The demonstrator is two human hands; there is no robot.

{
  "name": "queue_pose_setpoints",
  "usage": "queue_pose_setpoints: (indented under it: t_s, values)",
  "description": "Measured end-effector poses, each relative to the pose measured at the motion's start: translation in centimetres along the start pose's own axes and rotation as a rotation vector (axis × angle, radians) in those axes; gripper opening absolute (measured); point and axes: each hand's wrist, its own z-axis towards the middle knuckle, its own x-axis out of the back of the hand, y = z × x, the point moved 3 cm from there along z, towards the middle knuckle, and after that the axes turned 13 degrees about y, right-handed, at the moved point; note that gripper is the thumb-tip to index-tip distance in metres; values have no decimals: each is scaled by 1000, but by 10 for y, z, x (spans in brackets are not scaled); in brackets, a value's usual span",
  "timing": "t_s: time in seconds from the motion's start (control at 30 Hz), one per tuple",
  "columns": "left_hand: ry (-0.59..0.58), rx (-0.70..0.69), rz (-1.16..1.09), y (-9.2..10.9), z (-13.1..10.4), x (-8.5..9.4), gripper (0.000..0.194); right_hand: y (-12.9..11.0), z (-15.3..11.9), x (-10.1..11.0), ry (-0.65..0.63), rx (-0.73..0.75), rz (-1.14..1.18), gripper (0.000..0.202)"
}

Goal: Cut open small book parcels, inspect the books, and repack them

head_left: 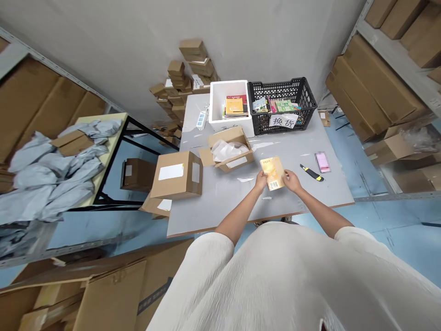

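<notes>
A yellow-orange book (272, 172) with a barcode near its lower edge is held over the front part of the grey table (220, 211). My left hand (261, 180) grips its left edge, and my right hand (292, 180) grips the right edge. Beyond the book, to the left, an open cardboard box (237, 163) has white wrapping material (227, 151) in it. A black and yellow utility knife (312, 173) lies to the right of my right hand. Past the knife is a phone (323, 162) with a pink, blurred surface.
A white foam box (230, 125) and a black crate (257, 123), both with books inside, stand at the table's back. A closed carton (177, 184) sits at the left edge, with a power strip (201, 120) farther back. Grey parcels (65, 170) cover a side table.
</notes>
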Motion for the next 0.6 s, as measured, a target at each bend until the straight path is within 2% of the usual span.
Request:
queue_pose_setpoints:
  t_s: [0.13,0.2,0.27,0.37,0.53,0.6]
  values:
    - [4,61,-99,-2,1,8,28,5,1,-3,-77,-266,154,37]
    - [-8,78,-119,-3,1,10,26,3,-2,-4,-96,-338,269,27]
    - [-23,85,-138,-3,3,11,24,-1,-4,-5,-95,-368,368,20]
    - [-12,97,-137,-4,7,13,23,-7,-3,-4,-48,-407,461,23]
    - [206,5,-25,-2,10,18,31,-15,5,-3,26,-413,555,38]
    - [203,-26,-46,0,7,13,29,-18,7,-5,43,-375,548,42]
